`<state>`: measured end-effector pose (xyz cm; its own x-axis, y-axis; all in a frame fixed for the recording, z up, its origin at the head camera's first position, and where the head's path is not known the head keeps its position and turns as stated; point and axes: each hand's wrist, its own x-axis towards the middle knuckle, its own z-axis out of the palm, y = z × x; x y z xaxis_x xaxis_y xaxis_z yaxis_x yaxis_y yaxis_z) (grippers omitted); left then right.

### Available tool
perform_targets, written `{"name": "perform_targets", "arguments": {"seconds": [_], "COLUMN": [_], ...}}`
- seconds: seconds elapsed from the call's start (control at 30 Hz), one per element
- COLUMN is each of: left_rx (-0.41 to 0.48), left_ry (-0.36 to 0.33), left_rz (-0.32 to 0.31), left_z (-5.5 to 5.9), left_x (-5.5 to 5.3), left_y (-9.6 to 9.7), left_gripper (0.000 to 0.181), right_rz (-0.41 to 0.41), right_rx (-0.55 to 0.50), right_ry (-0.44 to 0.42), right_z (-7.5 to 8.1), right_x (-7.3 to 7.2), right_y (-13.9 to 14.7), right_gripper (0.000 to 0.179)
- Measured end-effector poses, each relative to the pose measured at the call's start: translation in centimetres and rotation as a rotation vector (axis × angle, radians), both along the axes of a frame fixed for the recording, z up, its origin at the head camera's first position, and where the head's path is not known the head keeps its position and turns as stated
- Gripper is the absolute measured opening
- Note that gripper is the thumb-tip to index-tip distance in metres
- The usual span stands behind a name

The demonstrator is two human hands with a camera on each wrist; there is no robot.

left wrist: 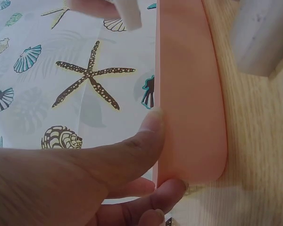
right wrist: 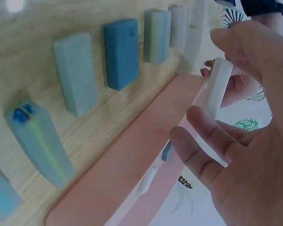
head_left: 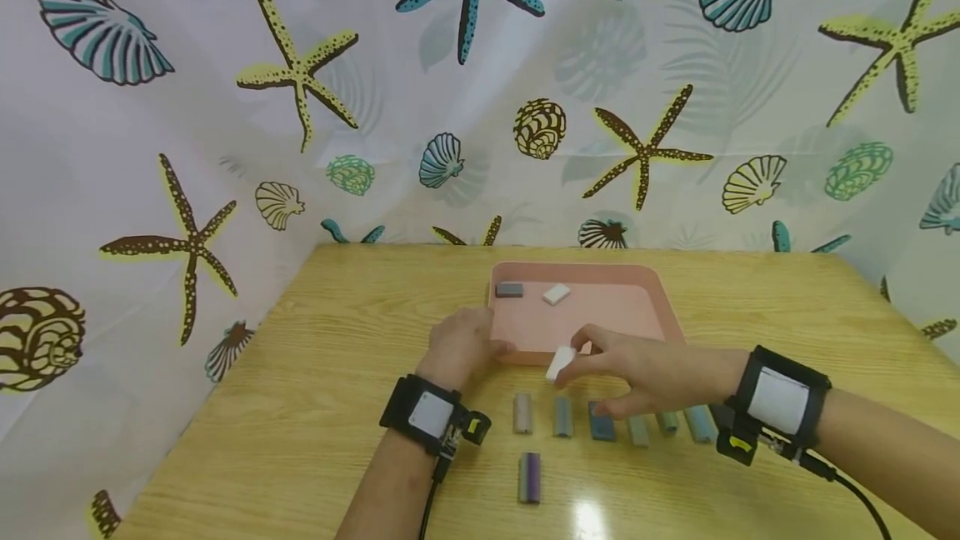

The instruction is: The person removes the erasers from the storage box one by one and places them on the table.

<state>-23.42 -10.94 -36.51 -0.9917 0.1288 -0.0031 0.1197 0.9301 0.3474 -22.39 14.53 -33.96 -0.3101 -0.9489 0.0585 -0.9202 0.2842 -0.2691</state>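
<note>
My left hand [head_left: 463, 347] holds the front left corner of a pink tray [head_left: 611, 307]. The left wrist view shows the thumb on the rim and the fingers against the wall. My right hand [head_left: 633, 367] pinches a white eraser [head_left: 560, 362] between thumb and fingers, above the tray's front edge. Inside the tray lie a grey eraser [head_left: 509, 291] and another white eraser [head_left: 557, 294], apart from each other. Under the right hand, a dark blue eraser [head_left: 602, 423] lies on the table, partly covered by a finger in the head view.
A row of erasers lies before the tray, among them a beige one [head_left: 522, 413], a grey-green one [head_left: 562, 417] and a light blue one [head_left: 700, 423]. Nearer to me is a purple-striped eraser [head_left: 529, 477]. Behind the wooden table [head_left: 360, 340] hangs a patterned cloth [head_left: 495, 107].
</note>
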Motion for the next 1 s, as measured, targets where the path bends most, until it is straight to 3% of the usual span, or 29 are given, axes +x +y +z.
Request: {"name": "perform_targets", "arguments": {"seconds": [0.23, 0.37, 0.63, 1.0], "left_rx": [-0.001, 0.002, 0.003, 0.015], "left_ry": [0.005, 0.01, 0.012, -0.009], "left_rz": [-0.009, -0.009, -0.014, -0.002], "left_z": [0.2, 0.2, 0.1, 0.2], "left_x": [0.1, 0.1, 0.1, 0.3], "left_y": [0.0, 0.0, 0.0, 0.0], "left_gripper": [0.037, 0.038, 0.039, 0.04], "right_rz": [-0.013, 0.028, 0.088, 0.143], "right_rx": [0.111, 0.14, 0.174, 0.199], "right_ry": [-0.193, -0.239, -0.229, -0.18], "right_z": [-0.1, -0.6, -1.4, -2.6], "right_x": [2.3, 3.5, 5.1, 5.6], "right_y": [0.2, 0.0, 0.2, 0.5], "right_gripper": [0.047, 0.05, 0.055, 0.051]}}
